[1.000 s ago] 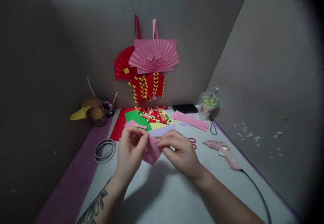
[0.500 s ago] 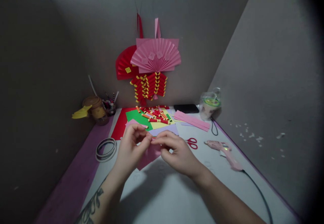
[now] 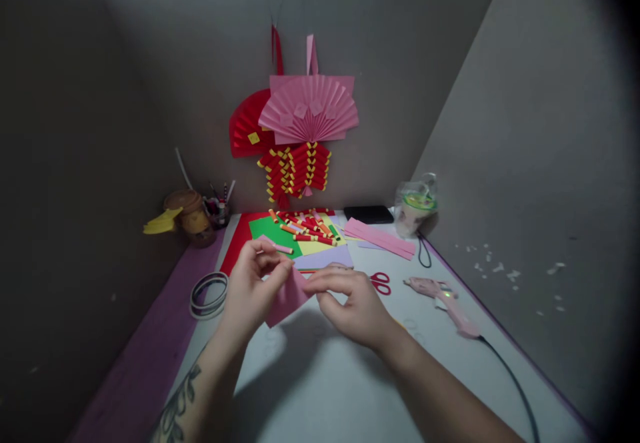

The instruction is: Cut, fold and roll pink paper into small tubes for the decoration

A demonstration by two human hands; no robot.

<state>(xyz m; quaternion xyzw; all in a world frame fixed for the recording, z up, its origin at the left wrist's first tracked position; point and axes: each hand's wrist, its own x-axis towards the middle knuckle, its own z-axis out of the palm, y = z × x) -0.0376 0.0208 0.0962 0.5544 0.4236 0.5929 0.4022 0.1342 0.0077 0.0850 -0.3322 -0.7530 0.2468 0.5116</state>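
Observation:
A pink paper sheet (image 3: 287, 301) hangs between my hands above the white tabletop. My left hand (image 3: 257, 286) pinches its upper left part between thumb and fingers. At the right edge, the fingertips of my right hand (image 3: 350, 299) close on the same sheet. Just behind my left fingers lies a pink paper roll with a yellow end (image 3: 284, 249). Red-handled scissors (image 3: 381, 283) rest to the right of my right hand, their blades partly hidden.
Small red and orange rolls (image 3: 315, 237) lie on coloured sheets at the back. Pink strips (image 3: 380, 238), a black phone (image 3: 369, 215) and a glue gun (image 3: 443, 296) are to the right. Tape rings (image 3: 209, 295) lie left. Paper fans (image 3: 310, 109) hang on the wall.
My hands have moved slightly apart, and more of the pink sheet shows between them. Its lower corner has shifted a little up and left.

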